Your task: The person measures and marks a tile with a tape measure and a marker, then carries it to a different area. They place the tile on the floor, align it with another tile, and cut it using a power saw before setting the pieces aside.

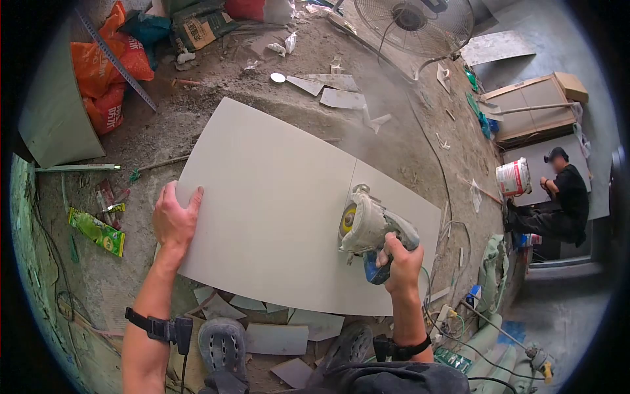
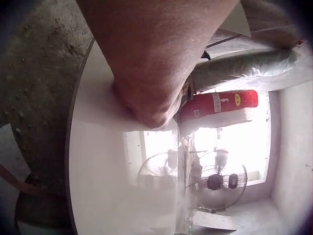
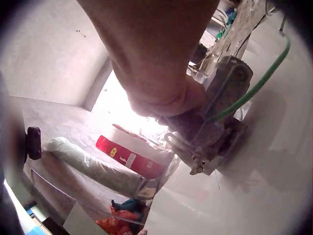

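Observation:
A large pale tile (image 1: 275, 197) lies across the floor in front of my shoes. My left hand (image 1: 174, 220) holds its left edge, thumb on the upper face and fingers over the side; the left wrist view hides the fingers behind the forearm. With my right hand (image 1: 401, 262) I grip a dusty handheld tile saw (image 1: 367, 226) by its blue-and-grey body. Its yellow-centred blade (image 1: 348, 220) stands along a thin straight line running to the tile's far edge. A green cord (image 3: 266, 76) trails from the saw in the right wrist view.
Broken tile pieces (image 1: 279, 338) lie around my shoes. Beyond the tile are offcuts (image 1: 341, 98), a standing fan (image 1: 413, 20) and haze of dust. Orange bags (image 1: 108, 72) lie at the left. Another person (image 1: 564, 197) sits at the right near a white bucket (image 1: 514, 177).

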Motion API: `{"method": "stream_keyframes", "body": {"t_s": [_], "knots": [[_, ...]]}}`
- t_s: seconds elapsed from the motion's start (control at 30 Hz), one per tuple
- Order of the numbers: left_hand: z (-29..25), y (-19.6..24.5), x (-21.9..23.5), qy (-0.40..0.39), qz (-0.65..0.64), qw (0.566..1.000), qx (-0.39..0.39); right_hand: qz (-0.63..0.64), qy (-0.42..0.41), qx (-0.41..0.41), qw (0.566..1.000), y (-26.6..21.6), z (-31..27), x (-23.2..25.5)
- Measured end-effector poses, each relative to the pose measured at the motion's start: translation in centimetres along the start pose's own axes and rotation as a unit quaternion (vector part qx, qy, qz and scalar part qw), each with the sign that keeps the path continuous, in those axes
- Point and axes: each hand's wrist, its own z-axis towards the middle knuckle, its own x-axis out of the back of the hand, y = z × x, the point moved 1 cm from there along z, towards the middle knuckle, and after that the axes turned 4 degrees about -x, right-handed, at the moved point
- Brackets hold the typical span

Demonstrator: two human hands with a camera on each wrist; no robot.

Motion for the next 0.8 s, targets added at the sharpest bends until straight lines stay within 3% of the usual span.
{"method": "stream_keyframes", "body": {"t_s": [0.8], "knots": [[0.0,0.1,0.1,0.003,-0.002,1.0,-0.004,-0.001,0.001,-0.021,1.0,0.6,-1.8,0.5]]}}
